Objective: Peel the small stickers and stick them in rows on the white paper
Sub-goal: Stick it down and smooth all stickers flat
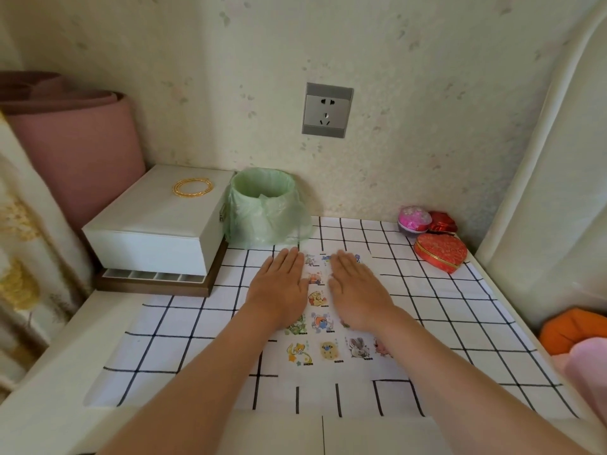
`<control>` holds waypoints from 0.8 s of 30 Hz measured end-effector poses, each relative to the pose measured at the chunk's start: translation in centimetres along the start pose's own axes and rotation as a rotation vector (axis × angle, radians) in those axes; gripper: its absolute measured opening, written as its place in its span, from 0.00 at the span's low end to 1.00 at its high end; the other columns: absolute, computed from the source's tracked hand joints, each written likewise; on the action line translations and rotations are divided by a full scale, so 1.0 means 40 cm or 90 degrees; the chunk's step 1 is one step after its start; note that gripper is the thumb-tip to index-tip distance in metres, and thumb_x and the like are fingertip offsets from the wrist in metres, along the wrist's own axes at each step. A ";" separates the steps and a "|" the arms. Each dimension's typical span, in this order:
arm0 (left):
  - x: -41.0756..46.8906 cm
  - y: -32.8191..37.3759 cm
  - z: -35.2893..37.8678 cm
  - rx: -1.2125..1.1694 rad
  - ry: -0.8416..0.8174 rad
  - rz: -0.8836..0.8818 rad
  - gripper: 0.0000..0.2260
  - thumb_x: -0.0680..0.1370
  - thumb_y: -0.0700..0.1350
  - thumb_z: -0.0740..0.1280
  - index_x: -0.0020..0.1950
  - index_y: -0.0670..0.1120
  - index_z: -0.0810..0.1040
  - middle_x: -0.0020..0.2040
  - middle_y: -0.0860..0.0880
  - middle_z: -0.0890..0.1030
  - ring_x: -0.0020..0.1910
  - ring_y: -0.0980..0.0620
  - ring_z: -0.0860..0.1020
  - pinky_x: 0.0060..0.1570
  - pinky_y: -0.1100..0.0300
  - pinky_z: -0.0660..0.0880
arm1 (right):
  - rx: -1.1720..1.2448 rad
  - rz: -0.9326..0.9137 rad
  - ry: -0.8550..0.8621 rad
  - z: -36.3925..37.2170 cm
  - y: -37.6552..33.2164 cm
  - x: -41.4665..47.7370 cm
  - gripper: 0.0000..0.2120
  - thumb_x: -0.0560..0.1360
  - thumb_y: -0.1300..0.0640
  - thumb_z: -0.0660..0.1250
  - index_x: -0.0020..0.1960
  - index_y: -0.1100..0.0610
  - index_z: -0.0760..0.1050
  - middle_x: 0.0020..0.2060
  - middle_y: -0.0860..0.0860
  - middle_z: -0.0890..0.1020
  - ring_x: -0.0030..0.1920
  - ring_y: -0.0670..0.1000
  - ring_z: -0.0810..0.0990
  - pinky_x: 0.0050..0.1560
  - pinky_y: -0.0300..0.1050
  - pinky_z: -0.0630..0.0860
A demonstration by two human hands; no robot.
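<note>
Both hands, left hand [279, 287] and right hand [356, 290], lie flat with fingers straight on the white paper [331, 372], rows of little cartoon stickers [318, 297] showing between them.

The left forearm [210, 372] enters from 7 o'clock and the right forearm [460, 376] from 5. The left grip [279, 289] and right grip [358, 292] lie flat, palms down, fingers straight, pointing to 12.

Home bedroom: wallpaper [427, 93], padded headboard [542, 192], bedside table [49, 389].
</note>
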State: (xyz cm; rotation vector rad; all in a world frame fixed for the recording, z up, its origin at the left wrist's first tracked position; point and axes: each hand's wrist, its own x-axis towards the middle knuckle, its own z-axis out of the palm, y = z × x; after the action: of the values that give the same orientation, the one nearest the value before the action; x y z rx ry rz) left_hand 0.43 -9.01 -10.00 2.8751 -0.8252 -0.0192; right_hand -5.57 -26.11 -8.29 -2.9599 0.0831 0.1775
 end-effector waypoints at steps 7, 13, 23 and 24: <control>-0.005 0.010 -0.006 0.042 0.014 -0.006 0.28 0.84 0.56 0.41 0.81 0.45 0.42 0.82 0.49 0.43 0.80 0.50 0.40 0.78 0.50 0.40 | 0.012 0.095 0.004 -0.027 0.024 -0.027 0.29 0.85 0.47 0.39 0.81 0.58 0.35 0.80 0.54 0.35 0.79 0.50 0.34 0.80 0.49 0.37; -0.017 0.008 -0.015 0.016 -0.025 0.017 0.25 0.85 0.53 0.40 0.81 0.46 0.43 0.82 0.49 0.42 0.80 0.52 0.41 0.78 0.54 0.40 | -0.014 -0.109 -0.005 0.021 -0.087 -0.086 0.28 0.86 0.48 0.40 0.81 0.56 0.36 0.80 0.51 0.35 0.79 0.46 0.33 0.79 0.45 0.35; -0.030 0.003 -0.017 -0.059 0.109 0.044 0.23 0.85 0.50 0.51 0.79 0.44 0.59 0.79 0.48 0.62 0.78 0.47 0.57 0.78 0.51 0.53 | -0.010 0.009 -0.025 0.008 0.011 -0.101 0.28 0.85 0.49 0.41 0.81 0.54 0.36 0.80 0.50 0.37 0.80 0.47 0.36 0.80 0.47 0.38; -0.042 0.005 -0.019 -0.086 0.166 0.091 0.19 0.83 0.46 0.56 0.73 0.45 0.70 0.72 0.48 0.72 0.72 0.47 0.67 0.73 0.50 0.63 | 0.002 0.006 -0.022 0.009 0.013 -0.102 0.28 0.85 0.49 0.41 0.81 0.54 0.36 0.80 0.50 0.37 0.80 0.47 0.36 0.80 0.47 0.38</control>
State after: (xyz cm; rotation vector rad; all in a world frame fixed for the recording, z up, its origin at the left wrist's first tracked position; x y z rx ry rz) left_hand -1.05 -8.20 -9.25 2.6122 -0.9337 0.2967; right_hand -9.68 -26.37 -8.22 -2.9526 0.0938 0.2286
